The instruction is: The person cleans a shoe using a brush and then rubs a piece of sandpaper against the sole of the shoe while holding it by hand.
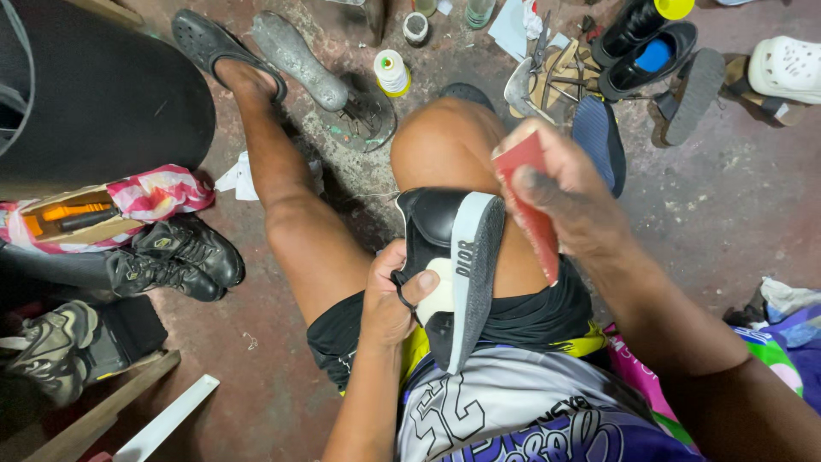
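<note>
My left hand (389, 299) grips the black sneaker (449, 265) against my right thigh, fingers (421, 282) closed around its upper, grey sole turned toward my right hand (569, 192). That hand pinches a folded red sheet of sandpaper (532, 201), just beside the sole's edge. On the floor (727, 205) left of me, an open cardboard box (73, 218) holds an orange-handled tool.

One black-and-white sneaker (453, 265); one red sanding sheet (532, 205); two black boots (184, 257); one thread spool (392, 72); one white clog (787, 68); one metal shoe last (299, 60).
</note>
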